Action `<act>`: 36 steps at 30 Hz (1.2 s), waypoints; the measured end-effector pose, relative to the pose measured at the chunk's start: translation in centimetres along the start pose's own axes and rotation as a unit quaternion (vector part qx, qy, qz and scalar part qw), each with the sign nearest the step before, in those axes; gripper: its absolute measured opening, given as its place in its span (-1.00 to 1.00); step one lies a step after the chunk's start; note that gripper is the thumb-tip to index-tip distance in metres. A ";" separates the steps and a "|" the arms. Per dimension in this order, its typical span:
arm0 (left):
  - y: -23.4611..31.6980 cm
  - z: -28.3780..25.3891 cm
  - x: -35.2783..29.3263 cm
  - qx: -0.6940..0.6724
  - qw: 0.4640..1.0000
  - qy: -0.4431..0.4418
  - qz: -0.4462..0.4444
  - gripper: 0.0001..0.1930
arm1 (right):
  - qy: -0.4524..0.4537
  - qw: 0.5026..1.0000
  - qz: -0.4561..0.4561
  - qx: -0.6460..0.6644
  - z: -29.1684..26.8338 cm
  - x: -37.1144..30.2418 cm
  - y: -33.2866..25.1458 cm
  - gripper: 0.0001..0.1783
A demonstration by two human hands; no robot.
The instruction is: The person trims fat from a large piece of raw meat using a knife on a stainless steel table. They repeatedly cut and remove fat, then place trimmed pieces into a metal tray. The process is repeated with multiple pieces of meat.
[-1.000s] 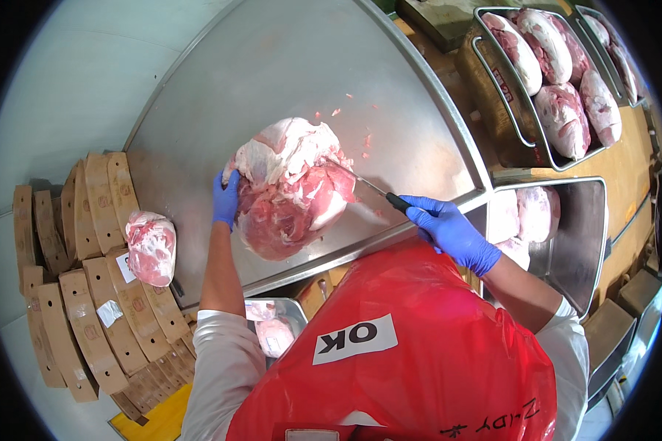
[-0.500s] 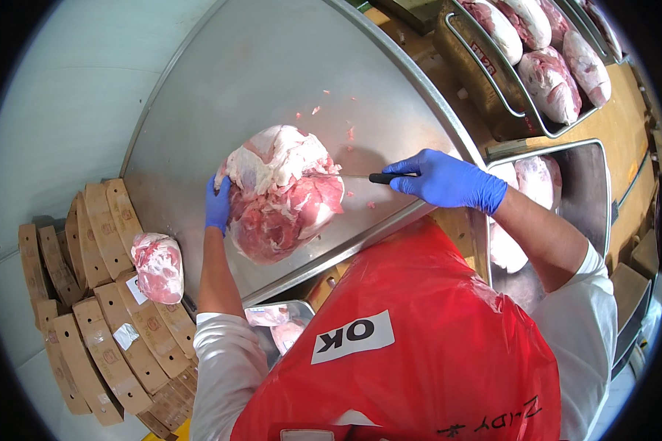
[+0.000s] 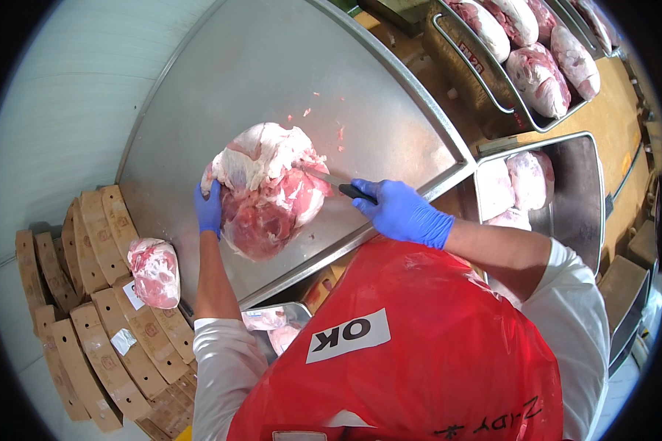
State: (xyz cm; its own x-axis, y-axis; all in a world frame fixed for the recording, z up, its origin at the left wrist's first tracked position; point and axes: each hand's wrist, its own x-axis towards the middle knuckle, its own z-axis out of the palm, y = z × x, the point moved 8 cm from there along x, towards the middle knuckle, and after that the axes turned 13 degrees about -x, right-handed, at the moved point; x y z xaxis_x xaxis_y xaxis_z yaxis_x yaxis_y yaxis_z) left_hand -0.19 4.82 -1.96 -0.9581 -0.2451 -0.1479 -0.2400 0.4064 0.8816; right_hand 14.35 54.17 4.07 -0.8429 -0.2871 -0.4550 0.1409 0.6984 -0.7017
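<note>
A large piece of raw meat (image 3: 265, 217) with a white fat layer lies on the steel table (image 3: 294, 66). At its left edge my blue-gloved left hand (image 3: 209, 210) grips the fat and flesh. My right hand (image 3: 403, 212), gloved in blue too, is closed around the black handle of a knife (image 3: 332, 178). The blade points left and its tip is at the meat's upper right side, under or against the fat; how deep it reaches is hidden. Small red scraps of meat (image 3: 340, 134) are scattered on the steel beyond the cut.
Stacked cardboard boxes (image 3: 99, 360) stand at the left, another piece of meat (image 3: 154, 272) on top. Metal tubs of meat (image 3: 467, 62) and a steel bin (image 3: 579, 176) are at the right. A small tray (image 3: 294, 312) with meat sits below the table's raised near rim (image 3: 309, 270).
My right hand has moved left and slightly down, and the knife now slants up toward the meat instead of lying nearly level. My left hand keeps its hold; the whole view has shifted slightly.
</note>
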 end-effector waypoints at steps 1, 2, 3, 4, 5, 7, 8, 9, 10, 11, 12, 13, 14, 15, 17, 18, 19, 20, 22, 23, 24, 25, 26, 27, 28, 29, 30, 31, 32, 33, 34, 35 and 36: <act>-0.3 -0.1 -0.2 0.014 1.000 0.003 0.003 -0.41 | 0.004 1.000 0.016 0.023 1.2 0.4 -0.1 -0.52; -0.3 -0.4 -0.4 0.030 0.999 0.011 0.008 -0.42 | 0.027 0.998 0.017 0.052 1.7 0.8 0.0 -0.52; -0.1 -0.7 -0.4 0.045 0.999 0.018 0.012 -0.43 | 0.050 0.995 0.017 0.081 2.1 1.0 0.1 -0.51; -0.1 -0.5 -0.9 0.030 0.999 0.033 -0.002 -0.43 | 0.070 0.991 0.025 0.111 2.2 0.8 0.2 -0.51; -0.1 -0.1 -1.2 0.015 0.999 0.048 -0.016 -0.43 | 0.018 0.982 0.058 0.177 2.3 1.4 0.7 -0.51; 0.1 0.3 -1.4 -0.004 0.998 0.055 -0.033 -0.42 | 0.013 0.984 0.031 0.173 2.5 1.9 0.9 -0.50; 0.1 0.5 -1.1 -0.008 0.998 0.048 -0.036 -0.41 | 0.011 0.985 0.017 0.170 2.3 2.0 1.0 -0.50; 0.2 0.8 -0.8 -0.012 0.998 0.039 -0.038 -0.41 | 0.020 0.995 -0.003 0.097 1.6 1.6 1.4 -0.50; -0.1 0.5 -0.7 0.004 0.999 0.038 -0.037 -0.40 | 0.026 0.999 -0.026 0.023 0.1 0.7 1.2 -0.49; -0.6 0.1 -0.5 0.022 0.998 0.037 -0.036 -0.40 | 0.032 0.997 -0.050 -0.050 -1.1 -0.1 1.0 -0.49; -1.1 -0.3 -0.2 0.040 0.998 0.035 -0.036 -0.39 | 0.045 0.991 -0.067 -0.106 -2.0 -0.9 1.1 -0.49; -1.5 -0.3 0.4 0.020 0.999 0.015 -0.035 -0.40 | 0.060 0.982 -0.080 -0.162 -3.0 -1.9 1.4 -0.49; -2.0 -0.5 0.7 0.002 0.999 -0.005 -0.037 -0.40 | 0.071 0.969 -0.092 -0.216 -3.5 -2.7 1.5 -0.48; -2.6 -0.5 0.7 -0.017 0.999 -0.023 -0.040 -0.41 | 0.092 0.960 -0.116 -0.239 -4.2 -3.3 1.0 -0.49; -1.8 1.0 0.9 -0.001 0.998 -0.032 -0.049 -0.43 | 0.133 0.937 -0.148 -0.288 -5.6 -4.1 0.5 -0.51; -1.1 1.9 0.9 0.008 0.998 -0.036 -0.053 -0.45 | 0.129 0.930 -0.146 -0.310 -5.6 -4.2 0.4 -0.52; -1.2 1.6 0.9 0.002 0.998 -0.043 -0.050 -0.46 | 0.127 0.922 -0.153 -0.333 -5.7 -4.1 -0.3 -0.52; -1.2 1.1 1.0 -0.004 0.998 -0.049 -0.047 -0.47 | 0.124 0.912 -0.161 -0.356 -5.6 -4.0 -1.0 -0.53; -1.2 0.8 0.8 -0.008 0.997 -0.056 -0.051 -0.46 | 0.104 0.908 -0.165 -0.370 -5.3 -3.4 -1.8 -0.52; -1.0 0.9 0.7 -0.007 0.997 -0.058 -0.057 -0.43 | 0.094 0.906 -0.167 -0.378 -5.2 -3.1 -2.1 -0.52; -0.9 0.8 0.5 -0.005 0.996 -0.059 -0.064 -0.41 | 0.093 0.899 -0.164 -0.395 -5.1 -2.9 -2.4 -0.51; -0.5 1.0 0.1 -0.003 0.997 -0.044 -0.066 -0.39 | 0.091 0.891 -0.162 -0.414 -5.0 -2.6 -2.7 -0.50; -0.1 1.3 -0.4 -0.003 0.997 -0.028 -0.068 -0.38 | 0.089 0.882 -0.160 -0.434 -5.1 -2.3 -3.1 -0.49; 0.4 1.4 -0.8 -0.003 0.997 -0.011 -0.070 -0.37 | 0.089 0.878 -0.169 -0.438 -5.3 -2.2 -3.5 -0.48; 0.2 1.1 -1.1 -0.007 0.997 -0.006 -0.077 -0.35 | 0.089 0.873 -0.183 -0.443 -5.8 -2.1 -4.2 -0.47; 0.0 0.7 -1.2 -0.011 0.996 0.000 -0.085 -0.34 | 0.089 0.868 -0.196 -0.448 -6.1 -2.1 -4.9 -0.46; -0.2 0.4 -1.3 -0.015 0.996 0.005 -0.093 -0.32 | 0.087 0.861 -0.199 -0.460 -6.3 -2.2 -5.3 -0.46; 0.2 0.6 -1.4 -0.011 0.996 0.013 -0.090 -0.30 | 0.087 0.854 -0.200 -0.473 -6.4 -2.3 -5.6 -0.46; 0.7 1.0 -1.7 -0.006 0.996 0.022 -0.089 -0.28 | 0.084 0.847 -0.202 -0.485 -6.5 -2.4 -5.9 -0.46; 0.9 1.1 -1.8 0.000 0.996 0.031 -0.089 -0.26 | 0.077 0.848 -0.190 -0.488 -6.7 -2.5 -6.1 -0.46; 0.5 0.7 -1.7 0.000 0.996 0.035 -0.078 -0.27 | 0.070 0.849 -0.182 -0.491 -6.9 -2.8 -6.4 -0.46; 0.1 0.4 -1.6 0.000 0.997 0.038 -0.067 -0.27 | 0.064 0.850 -0.173 -0.494 -7.0 -2.7 -6.7 -0.46; -0.2 0.0 -1.4 0.002 0.998 0.041 -0.055 -0.28 | 0.068 0.842 -0.180 -0.504 -6.9 -2.4 -7.2 -0.46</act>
State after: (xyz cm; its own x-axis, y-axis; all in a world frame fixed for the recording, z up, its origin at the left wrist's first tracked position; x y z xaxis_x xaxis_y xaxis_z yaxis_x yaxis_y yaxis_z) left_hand 1.20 5.04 -1.96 -0.9096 -0.3605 -0.2066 -0.3443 0.3756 0.8604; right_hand 11.78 54.33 13.95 -0.7987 -0.5686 -0.1969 -0.5903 0.8038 0.0736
